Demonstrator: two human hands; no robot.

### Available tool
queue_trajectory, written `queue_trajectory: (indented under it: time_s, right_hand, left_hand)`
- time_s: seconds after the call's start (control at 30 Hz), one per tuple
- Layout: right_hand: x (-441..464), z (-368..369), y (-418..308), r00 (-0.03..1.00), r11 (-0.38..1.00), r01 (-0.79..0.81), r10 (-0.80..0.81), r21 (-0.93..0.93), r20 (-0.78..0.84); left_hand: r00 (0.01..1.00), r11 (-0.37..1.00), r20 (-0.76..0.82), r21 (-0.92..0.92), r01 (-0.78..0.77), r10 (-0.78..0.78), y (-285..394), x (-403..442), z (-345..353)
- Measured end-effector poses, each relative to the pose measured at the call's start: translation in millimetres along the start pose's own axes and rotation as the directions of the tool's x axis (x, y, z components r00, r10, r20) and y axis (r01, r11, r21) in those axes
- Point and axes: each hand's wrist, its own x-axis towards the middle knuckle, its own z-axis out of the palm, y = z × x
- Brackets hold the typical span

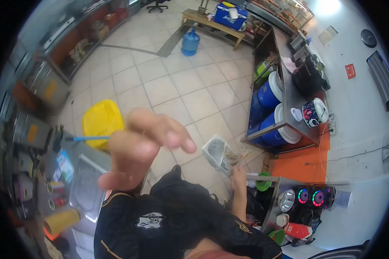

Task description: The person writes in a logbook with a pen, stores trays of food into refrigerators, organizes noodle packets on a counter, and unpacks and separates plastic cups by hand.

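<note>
My left hand [145, 144] is raised close to the camera, large and a little blurred. Its fingers are loosely bent and apart, and nothing shows between them. A thin blue stick [88, 138] runs up to the edge of this hand in the picture; I cannot tell whether they touch. Lower and to the right, my right hand [237, 175] is closed on a clear plastic bag [218, 153], held out over the tiled floor. The bag looks greyish, and what it contains, if anything, is unclear.
A yellow tub [101, 121] stands at left, near a metal counter [82, 181] with a sink. Blue barrels [272, 127] with white lids sit under a steel table at right. A lit speaker [313, 196] stands at lower right. A blue water jug [190, 43] is farther off.
</note>
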Motion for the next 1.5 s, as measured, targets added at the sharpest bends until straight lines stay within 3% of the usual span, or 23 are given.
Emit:
queue_trajectory:
  time_s: [0.03,0.1,0.2,0.3,0.43,0.47,0.57,0.6,0.63,0.7,0.77,0.83,0.93,1.03,1.1,1.13,1.17,1.2,1.23,1.3,1.33,1.4,1.5]
  right_hand:
    - [21.2,4.7,-2.3,1.0,0.998,0.022,-0.022,0.057,-0.006]
    - [97.4,-0.9,25.3,0.972,0.951,0.165,-0.201,-0.261,-0.117]
    - [197.2,0.9,25.4,0.964,0.917,0.227,-0.26,-0.327,-0.06]
    - [277.3,41.3,-8.9,0.969,0.938,0.182,-0.222,-0.295,-0.11]
    - [360.7,130.2,-129.8,0.996,0.994,-0.054,0.046,-0.099,-0.083]
    - [406.5,137.8,-124.5,0.994,0.991,0.02,-0.034,-0.133,-0.105]
    - [516.8,170.0,-118.9,0.987,0.992,0.069,-0.084,-0.109,-0.139]
    - [516.0,200.2,-179.0,0.993,1.0,0.0,-0.002,-0.018,-0.116]
    - [528.2,220.1,-228.1,0.993,0.995,-0.07,0.076,0.064,-0.086]
    - [607.7,208.8,-204.5,0.991,0.99,-0.068,0.052,-0.127,-0.126]
    - [697.6,199.0,-150.0,0.986,0.965,0.014,-0.056,-0.26,-0.155]
    - [728.4,231.4,-213.0,0.985,0.988,-0.05,0.024,-0.145,-0.173]
    - [789.6,270.4,-276.2,0.967,0.991,-0.131,0.128,-0.002,-0.219]
    - [867.0,264.2,-234.5,0.94,0.997,-0.059,0.074,0.054,-0.333]
    - [899.6,260.1,-239.3,0.935,0.991,-0.018,-0.032,-0.136,-0.353]
    - [912.7,259.8,-253.0,0.924,0.953,-0.035,-0.084,-0.301,-0.373]
    - [925.1,258.2,-264.9,0.91,0.89,-0.062,-0.136,-0.451,-0.392]
    - [934.9,269.2,-309.1,0.926,0.614,-0.052,-0.265,-0.787,-0.267]
    - [959.4,273.8,-330.9,0.94,0.224,0.002,-0.332,-0.975,-0.075]
    - [1000.1,265.0,-323.0,0.913,0.826,-0.139,-0.107,-0.547,-0.394]
    - [1023.4,264.9,-342.1,0.915,0.808,-0.145,-0.111,-0.572,-0.388]
    - [1047.9,266.4,-367.5,0.839,0.895,-0.274,0.043,-0.352,-0.543]
    - [1133.8,312.1,-453.2,0.592,0.916,-0.279,0.401,0.288,-0.699]
  left_hand:
    - [0.998,0.999,-0.038,0.007,0.05,-0.05,-24.8,6.6,-20.2]
    - [0.982,0.987,-0.108,0.02,0.16,-0.157,-83.8,21.0,-67.9]
    - [0.903,0.944,-0.281,-0.04,0.329,-0.326,-195.3,30.1,-161.1]
    - [0.697,0.804,-0.476,-0.037,0.594,-0.537,-319.7,13.0,-265.8]
    - [0.315,0.402,-0.571,-0.029,0.915,-0.758,-496.0,-51.7,-408.5]
    - [0.216,0.293,-0.586,-0.039,0.955,-0.781,-538.9,-63.8,-442.6]
    - [0.1,0.064,-0.548,0.084,0.994,-0.831,-641.5,-117.1,-530.4]
    - [0.059,0.006,-0.523,0.102,0.995,-0.85,-665.9,-133.5,-554.7]
    - [-0.05,-0.065,-0.52,0.01,0.998,-0.853,-690.7,-151.0,-577.3]
    - [-0.307,-0.266,-0.42,-0.154,0.952,-0.854,-741.1,-226.0,-636.2]
    - [-0.447,-0.418,-0.441,-0.167,0.893,-0.778,-766.8,-244.5,-664.0]
    - [-0.566,-0.561,-0.345,-0.127,0.818,-0.749,-809.1,-220.9,-708.7]
    - [-0.595,-0.647,-0.404,-0.012,0.763,-0.695,-901.1,-207.0,-790.2]
    - [-0.476,-0.598,-0.362,0.468,0.651,-0.802,-1022.4,-170.2,-873.7]
    - [-0.082,-0.279,-0.28,0.795,0.539,-0.956,-1125.6,-181.1,-915.3]
    - [-0.034,-0.083,-0.076,0.925,0.37,-0.997,-1175.2,-169.2,-928.0]
    - [-0.045,-0.254,-0.279,0.782,0.569,-0.959,-1215.1,-155.7,-923.2]
    - [-0.042,-0.188,-0.21,0.751,0.632,-0.977,-1263.1,-139.2,-923.2]
    - [-0.061,-0.199,-0.21,0.735,0.648,-0.976,-1304.3,-108.2,-915.6]
    - [-0.093,-0.174,-0.149,0.738,0.652,-0.984,-1399.3,-104.7,-902.6]
    - [-0.101,-0.172,-0.14,0.732,0.659,-0.985,-1454.7,-126.4,-900.3]
    - [-0.173,-0.196,-0.108,0.72,0.665,-0.979,-1535.8,-133.8,-883.2]
    - [-0.359,-0.346,-0.154,0.749,0.566,-0.921,-1666.8,-204.1,-864.4]
